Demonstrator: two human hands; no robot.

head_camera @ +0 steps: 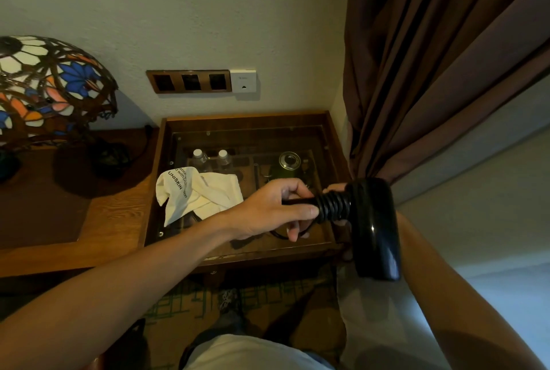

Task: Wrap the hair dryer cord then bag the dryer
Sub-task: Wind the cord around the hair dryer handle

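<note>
A black hair dryer (375, 226) is held in the air over the right edge of a glass-topped table. Its cord (332, 206) is coiled in tight turns around the handle. My left hand (276, 209) grips the handle's free end, with thumb and fingers closed around it and a loop of cord hanging below. My right hand (337, 189) is mostly hidden behind the dryer's body; only fingertips show by the coils, holding the dryer. A crumpled white cloth bag (199, 192) printed "UNISKIN" lies on the glass to the left of my hands.
The wooden glass-topped table (238, 122) shows bottles and a kettle beneath the glass. A stained-glass lamp (50, 83) stands on the desk at left. A wall switch panel (189, 81) is above; a brown curtain (431, 72) hangs on the right.
</note>
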